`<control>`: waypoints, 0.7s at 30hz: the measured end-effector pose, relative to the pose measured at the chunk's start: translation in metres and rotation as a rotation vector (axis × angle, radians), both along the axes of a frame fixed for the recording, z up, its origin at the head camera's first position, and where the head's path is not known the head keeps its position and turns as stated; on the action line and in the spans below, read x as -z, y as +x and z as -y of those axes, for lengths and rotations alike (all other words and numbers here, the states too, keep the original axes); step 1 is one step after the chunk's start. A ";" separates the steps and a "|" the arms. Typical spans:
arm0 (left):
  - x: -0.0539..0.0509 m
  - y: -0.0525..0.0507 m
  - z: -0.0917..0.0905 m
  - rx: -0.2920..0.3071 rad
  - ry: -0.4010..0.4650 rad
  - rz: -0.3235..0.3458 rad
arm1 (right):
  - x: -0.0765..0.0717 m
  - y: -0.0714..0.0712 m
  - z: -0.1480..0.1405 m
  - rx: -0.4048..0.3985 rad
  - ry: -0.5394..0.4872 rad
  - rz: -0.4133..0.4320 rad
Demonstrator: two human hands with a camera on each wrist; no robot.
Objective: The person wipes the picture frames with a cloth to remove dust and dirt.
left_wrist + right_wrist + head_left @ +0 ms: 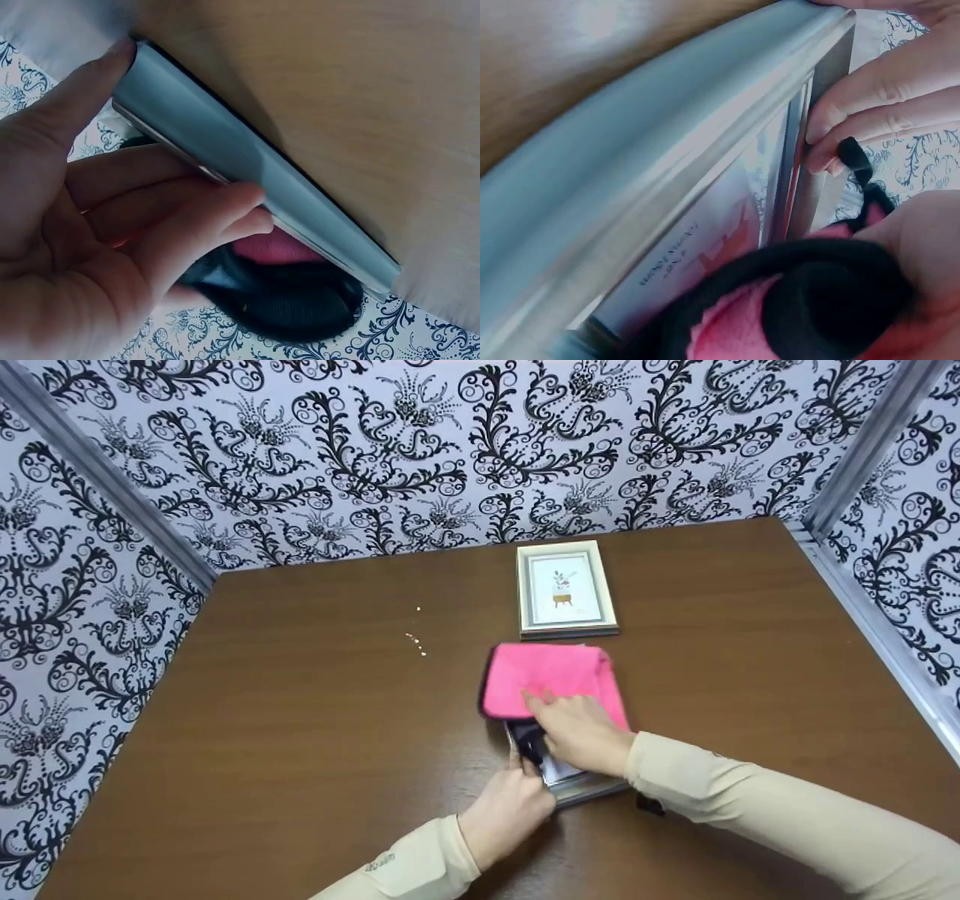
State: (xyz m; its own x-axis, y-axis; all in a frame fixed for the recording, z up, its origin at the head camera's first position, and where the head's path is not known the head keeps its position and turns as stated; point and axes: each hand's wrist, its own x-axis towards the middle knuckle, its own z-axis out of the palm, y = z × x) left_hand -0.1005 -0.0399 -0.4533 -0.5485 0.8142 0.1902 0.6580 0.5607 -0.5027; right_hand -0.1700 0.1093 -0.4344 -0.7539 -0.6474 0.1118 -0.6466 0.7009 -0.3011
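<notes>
A silver-edged picture frame (589, 791) lies partly under a pink cloth (551, 671) with black edging. My left hand (514, 806) grips the frame by its near left corner. In the left wrist view its thumb (97, 79) is on the frame's outer edge and its fingers reach over the inner side. My right hand (581, 731) holds the cloth against the frame's face, with the black edging bunched below it. In the right wrist view, printed lettering and part of a picture (697, 255) show behind glass beside the bunched cloth; the rest is covered.
A second, cream picture frame (568, 589) with a plant-stand print lies just beyond the cloth on the brown table (337, 697). Small white bits (416, 642) are scattered left of it. A small black thing (650, 805) shows below the right sleeve. Patterned walls (375, 450) enclose the table.
</notes>
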 end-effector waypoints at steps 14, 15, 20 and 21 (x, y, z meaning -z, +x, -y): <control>0.010 0.013 0.004 0.013 0.096 -0.047 | 0.002 -0.003 -0.046 -0.306 0.068 0.001; 0.010 0.013 0.004 0.008 0.093 -0.052 | 0.001 -0.003 -0.049 -0.286 0.091 -0.028; 0.006 0.012 0.004 -0.035 0.067 -0.031 | 0.001 0.005 -0.059 -0.155 0.203 -0.227; 0.005 0.011 0.004 -0.038 0.078 -0.008 | 0.002 0.008 -0.059 -0.128 0.225 -0.267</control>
